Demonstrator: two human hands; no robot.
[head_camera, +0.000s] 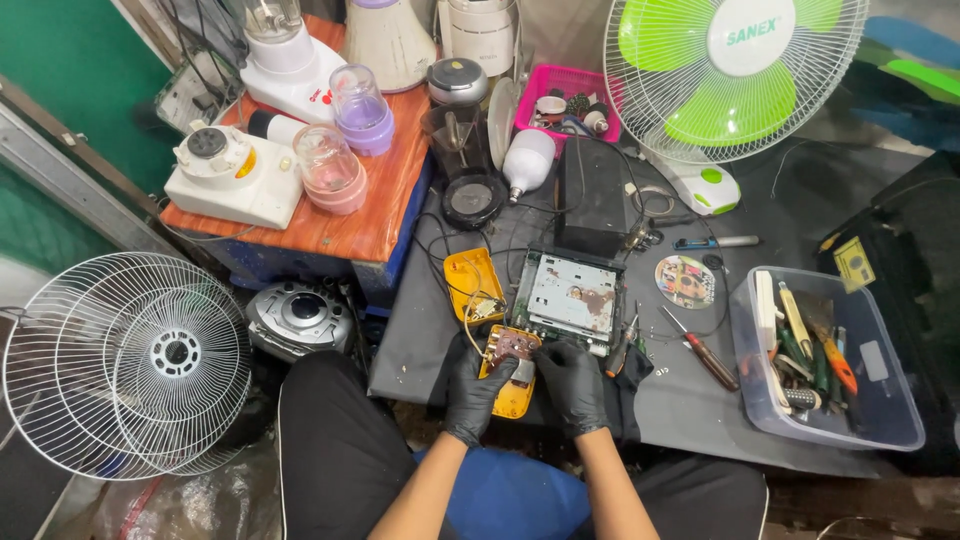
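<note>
Both my hands wear black gloves. My left hand (472, 388) grips the lower yellow half-shell (514, 400) of an opened device, with a brown circuit board (513, 346) lying in it. My right hand (573, 385) pinches at the same board from the right side. The other yellow half-shell (471, 280) lies just beyond, joined by thin wires. An opened metal chassis with a circuit board (572, 296) sits right behind my right hand.
A clear plastic tub (900, 420) of tools stands at the right. A screwdriver (700, 350) and a disc (685, 281) lie on the grey mat. A green fan (730, 80), pink basket (570, 80), blender parts on a wooden stool (360, 220), and white fan guards (125, 365) surround me.
</note>
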